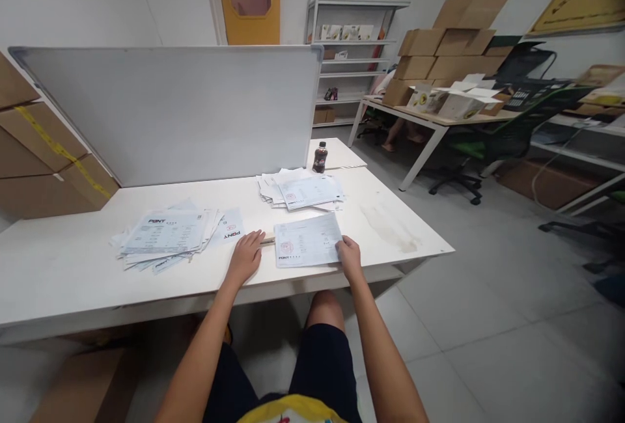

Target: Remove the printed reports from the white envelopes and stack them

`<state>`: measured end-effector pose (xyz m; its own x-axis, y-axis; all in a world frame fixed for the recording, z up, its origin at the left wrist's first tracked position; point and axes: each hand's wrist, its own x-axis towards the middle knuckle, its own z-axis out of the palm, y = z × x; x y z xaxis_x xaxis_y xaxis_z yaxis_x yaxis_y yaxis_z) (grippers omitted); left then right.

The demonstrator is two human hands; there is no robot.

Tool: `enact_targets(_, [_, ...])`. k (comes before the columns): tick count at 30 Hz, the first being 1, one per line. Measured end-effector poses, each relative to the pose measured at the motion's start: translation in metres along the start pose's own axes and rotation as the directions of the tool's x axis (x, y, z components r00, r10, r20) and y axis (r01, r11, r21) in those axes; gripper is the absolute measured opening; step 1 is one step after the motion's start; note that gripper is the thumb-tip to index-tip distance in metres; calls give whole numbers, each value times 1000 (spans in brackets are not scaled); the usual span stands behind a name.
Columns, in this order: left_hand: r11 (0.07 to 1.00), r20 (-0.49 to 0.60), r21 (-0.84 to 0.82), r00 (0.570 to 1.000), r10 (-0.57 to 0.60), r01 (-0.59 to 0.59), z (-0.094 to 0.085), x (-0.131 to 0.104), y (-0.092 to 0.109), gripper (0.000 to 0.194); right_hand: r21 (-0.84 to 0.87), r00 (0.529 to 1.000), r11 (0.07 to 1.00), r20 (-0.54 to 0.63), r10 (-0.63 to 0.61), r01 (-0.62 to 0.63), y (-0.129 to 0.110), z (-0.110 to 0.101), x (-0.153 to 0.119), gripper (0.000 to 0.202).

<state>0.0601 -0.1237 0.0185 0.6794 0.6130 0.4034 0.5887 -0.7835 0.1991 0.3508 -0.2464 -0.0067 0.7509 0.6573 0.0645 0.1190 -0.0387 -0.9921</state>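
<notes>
My left hand (247,255) rests on the white table with its fingers over what looks like a stapler (267,239), mostly hidden beneath them. The stapler's slim front end meets the left edge of some printed papers (308,241) with a red round stamp and a PONY logo. At the papers' right edge, my right hand (349,256) pinches them between thumb and fingers. To the left lies a loose, fanned pile of similar printed sheets (166,231). Behind the held papers is another uneven paper stack (310,190).
A whiteboard (195,110) stands along the table's back, with cardboard boxes (53,156) at its left. A dark drink bottle (319,157) stands behind the rear stack. Beyond are a shelf rack (351,75), a second table (434,122) with boxes, and an office chair (517,123).
</notes>
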Motion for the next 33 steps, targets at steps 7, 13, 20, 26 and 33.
enact_targets(7, [1000,-7,7,1000,5,-5,3,0,-2,50,-153,992,988,125,32,-13,0,-4,9,9])
enact_targets(13, [1000,-20,6,1000,-4,4,3,0,1,50,-249,993,967,114,-20,48,3,0,4,9])
enact_targets(20, [1000,-44,-2,999,4,-4,2,-1,4,49,-291,994,952,83,-71,92,4,3,0,10])
enact_targets(26, [1000,-40,-5,999,-14,14,-1,-2,10,49,-316,992,942,89,-86,111,8,3,0,10])
enact_targets(33, [1000,-35,5,999,-27,27,0,-3,9,52,-296,984,947,157,-80,125,9,1,1,14])
